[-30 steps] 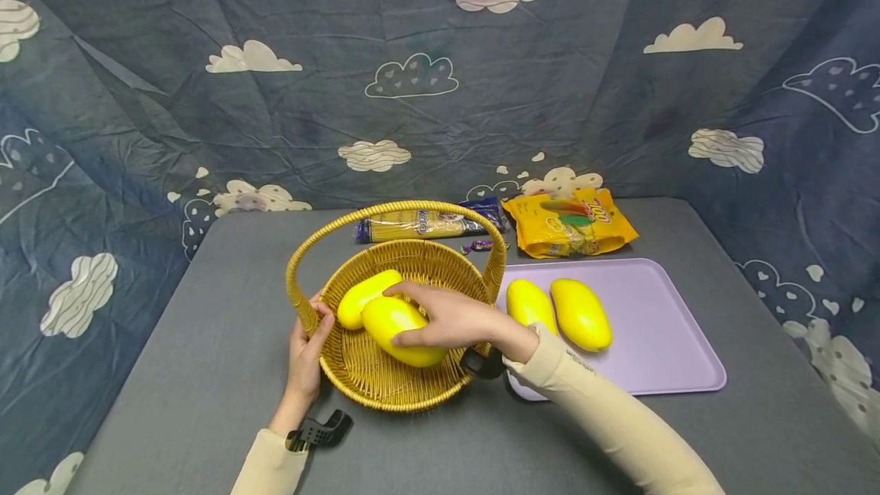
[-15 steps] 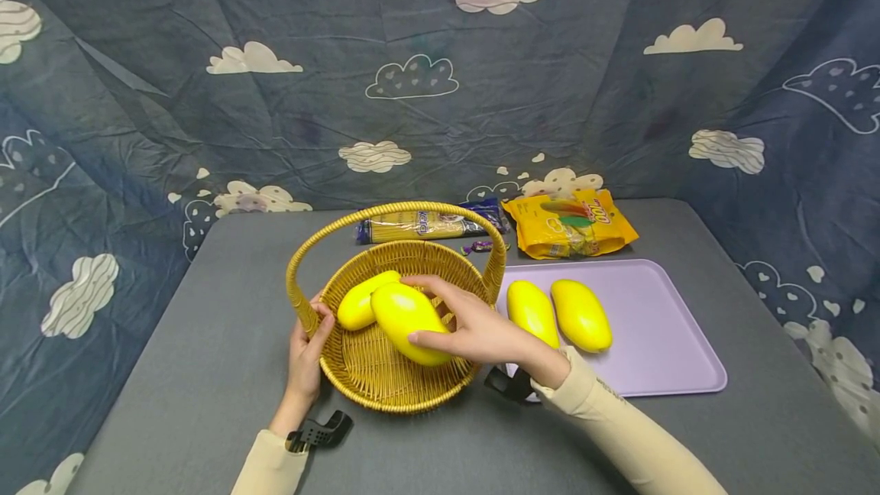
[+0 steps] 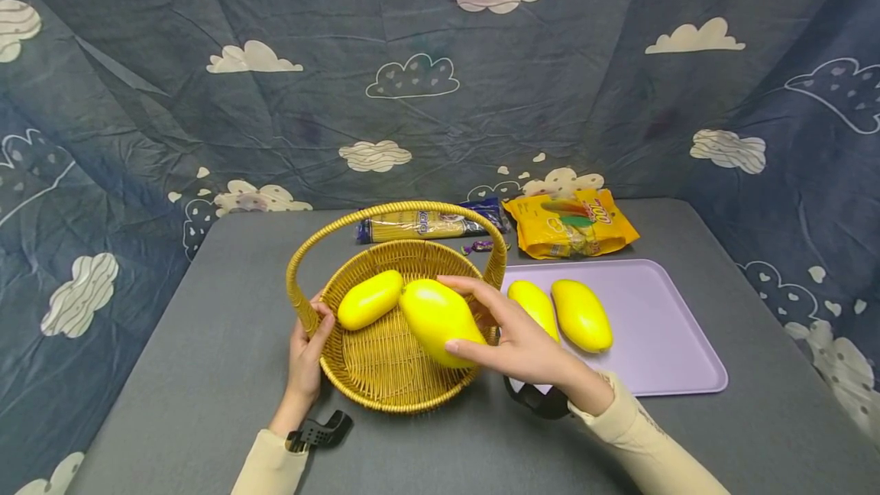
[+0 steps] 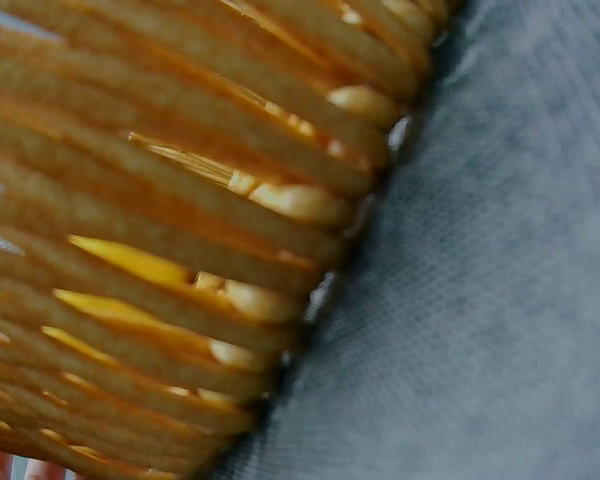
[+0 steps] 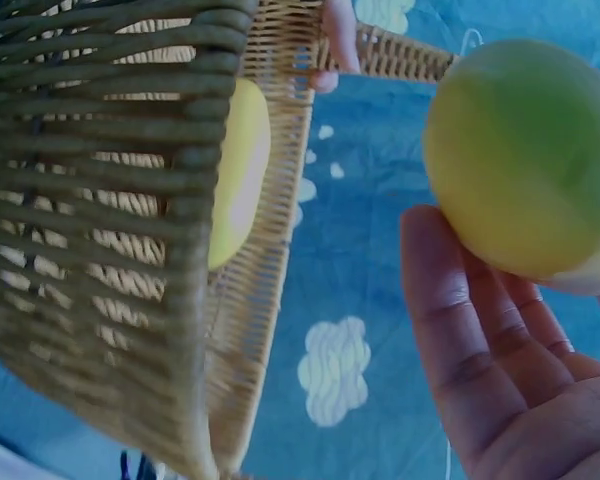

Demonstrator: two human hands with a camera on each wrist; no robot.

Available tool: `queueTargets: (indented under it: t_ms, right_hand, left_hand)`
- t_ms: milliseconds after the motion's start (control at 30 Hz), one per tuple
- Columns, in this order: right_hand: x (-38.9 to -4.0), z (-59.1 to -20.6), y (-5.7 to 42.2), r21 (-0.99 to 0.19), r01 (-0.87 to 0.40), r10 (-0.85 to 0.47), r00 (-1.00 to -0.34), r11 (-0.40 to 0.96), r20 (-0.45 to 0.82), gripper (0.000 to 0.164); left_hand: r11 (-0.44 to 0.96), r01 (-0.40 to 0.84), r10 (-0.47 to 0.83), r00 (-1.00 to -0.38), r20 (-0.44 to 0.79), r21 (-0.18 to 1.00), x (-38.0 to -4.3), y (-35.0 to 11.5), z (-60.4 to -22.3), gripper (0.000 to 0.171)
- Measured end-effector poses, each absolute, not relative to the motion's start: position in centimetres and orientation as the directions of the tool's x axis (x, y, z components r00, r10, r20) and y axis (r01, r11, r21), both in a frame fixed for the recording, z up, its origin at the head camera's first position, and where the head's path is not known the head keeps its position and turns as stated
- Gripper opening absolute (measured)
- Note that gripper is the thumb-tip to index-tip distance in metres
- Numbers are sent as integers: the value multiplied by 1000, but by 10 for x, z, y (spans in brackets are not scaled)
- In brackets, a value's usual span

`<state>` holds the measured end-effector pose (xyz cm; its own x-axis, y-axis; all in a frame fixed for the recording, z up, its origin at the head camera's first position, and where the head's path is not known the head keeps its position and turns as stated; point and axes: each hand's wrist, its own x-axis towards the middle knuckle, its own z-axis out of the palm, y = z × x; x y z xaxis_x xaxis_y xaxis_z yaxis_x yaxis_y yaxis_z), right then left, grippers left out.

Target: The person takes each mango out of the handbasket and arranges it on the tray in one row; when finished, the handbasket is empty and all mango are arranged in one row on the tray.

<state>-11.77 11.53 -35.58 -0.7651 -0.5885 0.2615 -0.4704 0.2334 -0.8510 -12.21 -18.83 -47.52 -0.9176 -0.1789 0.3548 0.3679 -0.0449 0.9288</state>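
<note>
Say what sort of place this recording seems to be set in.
Probably a makeshift recording booth: cloud-print fabric hangs behind and on both sides of a grey tabletop, and the person wears a black device on each wrist.

From my remote seat, the head view gives me one piece of nearly readable print: on the glossy yellow plastic bag (image 3: 565, 228), large tilted characters near the right end resemble "001" or an inverted "100"; its smaller print is too fine for me. On the long, flat, clear-and-blue plastic pasta packet (image 3: 447, 226) I see a short dark brand word, but I can't spell it. The cream fabric right sleeve (image 3: 656, 445) carries tiny dark lettering near the cuff, illegible to me.
</note>
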Motion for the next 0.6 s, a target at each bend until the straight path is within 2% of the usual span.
queueTargets:
  t_ms: [267, 600]
  right_hand:
    - [-109, -357, 144, -869, -459, -522, -796, 187, 308, 70]
    - [-105, -360, 188, -850, -488, -359, -843, 196, 401, 74]
  left_hand:
    - [-43, 360, -181, -920, 347, 932, -122, -188, -476, 15]
    - [-37, 356, -184, -921, 343, 934, -123, -189, -476, 15]
